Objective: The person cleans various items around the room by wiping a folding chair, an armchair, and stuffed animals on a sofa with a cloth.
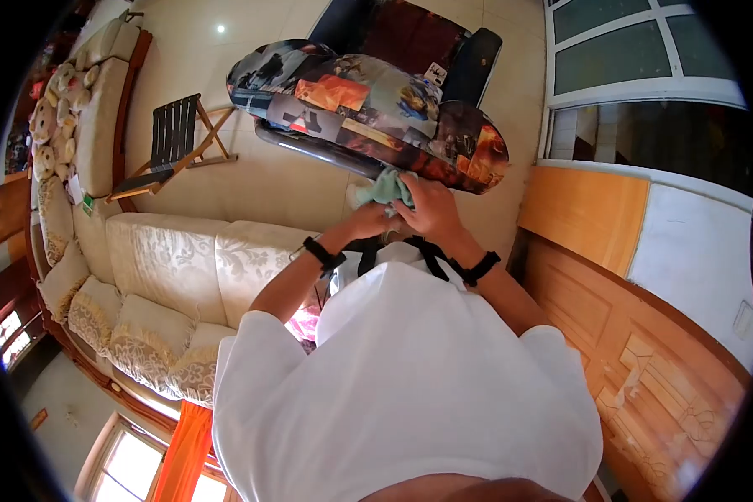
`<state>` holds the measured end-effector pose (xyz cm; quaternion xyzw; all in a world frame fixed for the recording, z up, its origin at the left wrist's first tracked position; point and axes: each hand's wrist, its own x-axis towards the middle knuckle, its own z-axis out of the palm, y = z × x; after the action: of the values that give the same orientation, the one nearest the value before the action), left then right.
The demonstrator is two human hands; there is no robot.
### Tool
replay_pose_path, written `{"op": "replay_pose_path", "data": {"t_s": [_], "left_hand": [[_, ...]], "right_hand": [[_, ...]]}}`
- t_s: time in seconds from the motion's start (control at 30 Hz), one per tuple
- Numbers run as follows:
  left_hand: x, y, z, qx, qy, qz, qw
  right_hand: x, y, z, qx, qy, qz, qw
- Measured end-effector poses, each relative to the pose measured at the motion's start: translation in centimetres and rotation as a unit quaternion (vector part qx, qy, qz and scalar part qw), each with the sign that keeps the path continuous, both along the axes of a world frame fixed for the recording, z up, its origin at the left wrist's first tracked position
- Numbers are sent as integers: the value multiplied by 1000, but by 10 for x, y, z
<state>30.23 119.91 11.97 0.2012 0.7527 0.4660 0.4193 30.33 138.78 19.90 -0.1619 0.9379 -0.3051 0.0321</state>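
Both of my hands are together in front of my body, close to the lower edge of a armchair with a colourful picture-print back. A crumpled pale green cloth is between them. My right hand has its fingers closed on the cloth from the right. On the left side, my left hand is closed at the cloth's lower edge, its fingertips partly hidden. A dark, shiny curved bar runs along the chair just above the hands.
A folding chair with black slats stands on the tiled floor at the left. Beyond it is a long cream sofa with cushions and plush toys. A wooden door and a glazed frame are at the right.
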Motion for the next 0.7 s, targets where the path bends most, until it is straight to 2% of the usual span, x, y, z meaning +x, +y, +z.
{"op": "replay_pose_path", "data": {"t_s": [0.03, 0.1, 0.2, 0.23, 0.27, 0.33, 0.37, 0.4, 0.47, 0.5, 0.57, 0.6, 0.67, 0.7], "left_hand": [[-1, -12, 1, 3, -6, 2, 1000], [-5, -35, 4, 31, 131, 83, 987], [-8, -66, 15, 60, 113, 137, 982], [-7, -74, 19, 54, 161, 214, 962], [-9, -87, 9, 52, 159, 216, 962], [-20, -115, -17, 30, 192, 301, 933], [-24, -123, -21, 0, 262, 327, 908], [-32, -130, -21, -1, 262, 324, 909], [-52, -144, -22, -82, 346, 394, 847], [-60, -152, -22, -79, 347, 389, 850], [-74, -174, -22, -131, 456, 352, 807], [-79, -188, -19, -129, 454, 352, 808], [-96, -211, -9, -49, 417, 277, 864], [-98, -215, -8, -52, 415, 284, 863]], "right_hand": [[-3, -10, 7, 28, -3, 20, 999], [-11, -33, 13, 35, -25, 39, 998], [-21, -72, 1, 100, -3, 80, 992], [-30, -87, -6, 114, 80, 83, 987], [-42, -103, -12, 126, 165, 86, 974], [-63, -141, -17, 126, 146, 90, 977], [-73, -160, -18, 127, 129, 90, 979], [-81, -177, -19, 126, 128, 86, 980], [-98, -202, -21, 122, 85, 100, 984], [-102, -211, -25, 123, 85, 94, 984], [-105, -221, -34, 149, 165, 80, 972], [-103, -219, -31, 151, 163, 80, 972], [-103, -210, -21, 142, 111, 122, 976], [-100, -204, -22, 142, 110, 129, 975]]}}
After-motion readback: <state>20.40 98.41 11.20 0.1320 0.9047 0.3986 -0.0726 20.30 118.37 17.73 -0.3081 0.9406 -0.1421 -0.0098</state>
